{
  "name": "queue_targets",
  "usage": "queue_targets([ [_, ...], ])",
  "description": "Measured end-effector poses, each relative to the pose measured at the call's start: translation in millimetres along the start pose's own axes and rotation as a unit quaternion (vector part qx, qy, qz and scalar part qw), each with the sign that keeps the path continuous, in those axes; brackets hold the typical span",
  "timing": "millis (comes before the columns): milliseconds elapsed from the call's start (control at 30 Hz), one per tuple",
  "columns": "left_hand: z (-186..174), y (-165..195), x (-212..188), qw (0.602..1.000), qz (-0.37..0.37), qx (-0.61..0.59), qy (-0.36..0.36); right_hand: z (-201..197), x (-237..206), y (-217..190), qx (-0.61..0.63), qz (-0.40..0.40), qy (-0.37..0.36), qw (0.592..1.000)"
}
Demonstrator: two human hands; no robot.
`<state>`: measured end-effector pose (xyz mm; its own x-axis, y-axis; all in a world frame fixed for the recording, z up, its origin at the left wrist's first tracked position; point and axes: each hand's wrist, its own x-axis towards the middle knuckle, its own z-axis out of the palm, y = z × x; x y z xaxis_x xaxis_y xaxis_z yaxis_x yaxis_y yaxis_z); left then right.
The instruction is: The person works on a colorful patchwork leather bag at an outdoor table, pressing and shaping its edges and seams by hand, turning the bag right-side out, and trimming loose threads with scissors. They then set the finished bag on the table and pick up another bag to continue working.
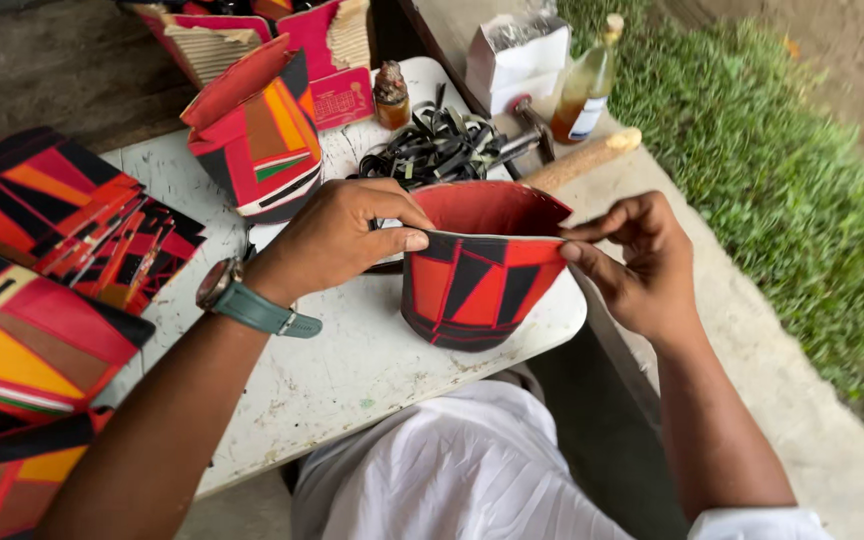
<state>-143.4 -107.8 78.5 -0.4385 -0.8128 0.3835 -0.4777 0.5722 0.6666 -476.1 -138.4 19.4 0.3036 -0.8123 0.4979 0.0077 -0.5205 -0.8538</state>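
A round leather pouch (477,285) in red and black patchwork, with a red inside, is held up at the near edge of the white table (352,370). My left hand (337,235), with a teal-strapped watch on its wrist, pinches the pouch's left rim between thumb and fingers. My right hand (637,260) pinches the right rim the same way. The rim is stretched flat between both hands.
A finished patchwork pouch (257,135) stands behind. Coloured leather panels (62,220) pile up at left. Black strips (437,145), a small jar (391,96), a bottle of amber liquid (582,85), a white box (517,55) and a wooden handle (582,160) lie at the back. Grass (782,170) is at right.
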Motion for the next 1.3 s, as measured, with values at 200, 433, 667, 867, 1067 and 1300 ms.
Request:
queue_targets([
  [200, 8, -17, 4, 0.991, -0.033, -0.127, 0.024, -12, -5, 10, -0.055, -0.031, 0.007, 0.998],
  [433, 22, -31, -1, 0.987, -0.082, -0.099, 0.092, 13, -12, 12, 0.015, -0.023, 0.026, 0.999],
  [667, 73, -39, -4, 0.952, 0.003, -0.092, 0.293, 78, -56, 12, -0.063, -0.101, 0.024, 0.993],
  [867, 76, -40, -38, 0.942, -0.191, -0.220, 0.168, 58, -64, -20, 0.113, -0.068, -0.114, 0.985],
  [1067, 68, -32, -51, 0.964, -0.026, -0.220, 0.150, 72, -1, 16, 0.179, 0.118, -0.064, 0.975],
  [1300, 62, -42, -57, 0.983, -0.035, -0.133, 0.121, 115, 8, 26, 0.189, 0.076, -0.146, 0.968],
])
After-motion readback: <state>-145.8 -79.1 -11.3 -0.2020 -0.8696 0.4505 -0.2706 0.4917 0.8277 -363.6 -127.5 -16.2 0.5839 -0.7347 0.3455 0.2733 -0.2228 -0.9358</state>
